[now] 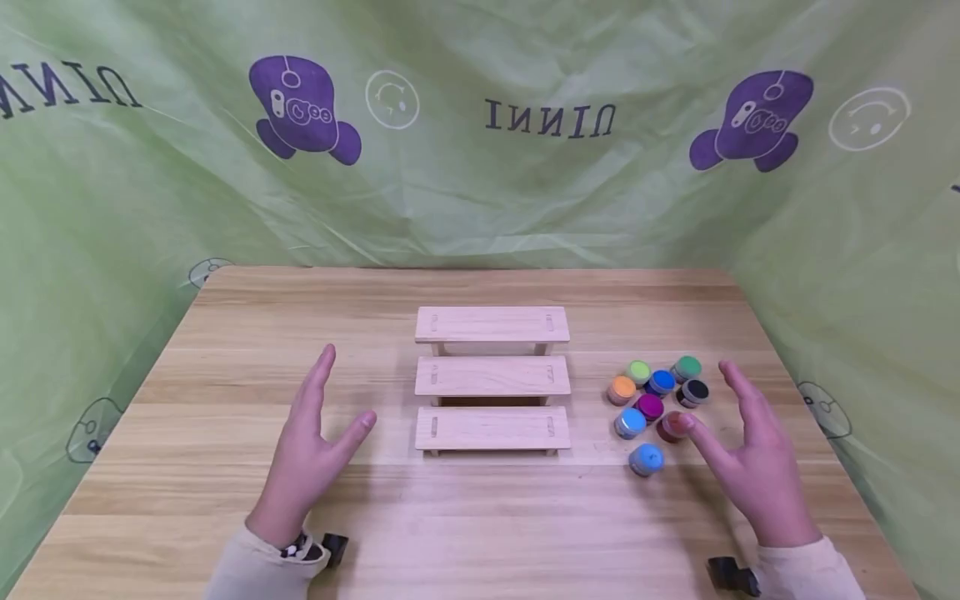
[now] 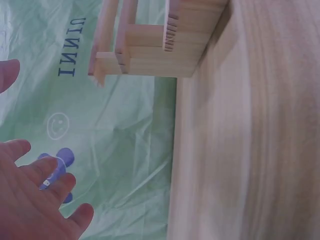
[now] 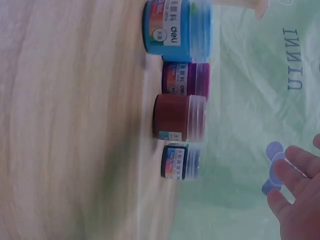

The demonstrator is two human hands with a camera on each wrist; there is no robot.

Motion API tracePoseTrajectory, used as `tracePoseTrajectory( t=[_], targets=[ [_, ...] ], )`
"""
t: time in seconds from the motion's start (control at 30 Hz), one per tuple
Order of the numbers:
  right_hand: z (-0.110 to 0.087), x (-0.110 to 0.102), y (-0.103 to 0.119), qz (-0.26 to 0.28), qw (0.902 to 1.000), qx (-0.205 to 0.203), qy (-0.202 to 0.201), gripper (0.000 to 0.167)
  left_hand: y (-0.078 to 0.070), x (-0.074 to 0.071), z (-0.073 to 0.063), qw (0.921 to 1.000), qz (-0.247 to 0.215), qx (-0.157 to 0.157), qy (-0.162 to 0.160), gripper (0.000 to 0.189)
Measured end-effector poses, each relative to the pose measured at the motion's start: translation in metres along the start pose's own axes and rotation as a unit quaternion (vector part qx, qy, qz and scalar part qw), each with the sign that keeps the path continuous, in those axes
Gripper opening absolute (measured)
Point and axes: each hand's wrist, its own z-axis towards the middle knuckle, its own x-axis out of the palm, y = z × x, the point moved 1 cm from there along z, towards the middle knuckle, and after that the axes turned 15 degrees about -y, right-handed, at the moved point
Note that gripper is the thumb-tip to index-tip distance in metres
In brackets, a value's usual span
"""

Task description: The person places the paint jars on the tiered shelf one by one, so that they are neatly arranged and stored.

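Observation:
My left hand [image 1: 311, 454] hovers over the left of the table, thumb and fingers spread, holding nothing. In the left wrist view its fingers [image 2: 62, 187] are extended beside a three-step wooden rack [image 2: 155, 50]. That rack [image 1: 491, 375] stands mid-table with bare steps. On the right, my right hand [image 1: 761, 462] is held with its thumb apart from the fingers, nothing in it. Its thumb overlaps the brown paint jar [image 1: 670, 427] in the head view; the right wrist view shows the brown jar [image 3: 172, 117] apart from the fingers. Nearest the front is a light blue jar [image 1: 646, 460].
Several more paint jars cluster right of the rack, among them orange [image 1: 621, 390], purple [image 1: 648, 407], black [image 1: 692, 393] and green [image 1: 686, 368]. A green printed cloth [image 1: 480, 200] hangs behind and at both sides of the wooden table [image 1: 480, 533].

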Motion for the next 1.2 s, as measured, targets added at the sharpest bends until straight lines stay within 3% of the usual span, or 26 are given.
tracePoseTrajectory(
  t=[0.23,0.73,1.2],
  targets=[
    [0.000,0.004,-0.005,0.008,0.9996,0.027,-0.006,0.086,0.009,0.008,-0.002,0.9991,-0.031,-0.026,0.012,0.088],
    [-0.001,0.006,-0.014,0.022,0.9963,0.083,-0.009,0.078,0.018,0.025,-0.010,0.9973,-0.068,-0.015,0.022,0.084],
    [0.005,0.014,-0.023,0.039,0.9923,0.118,-0.004,0.075,0.022,0.034,-0.011,0.9843,-0.146,-0.072,0.067,0.076]
  ],
)
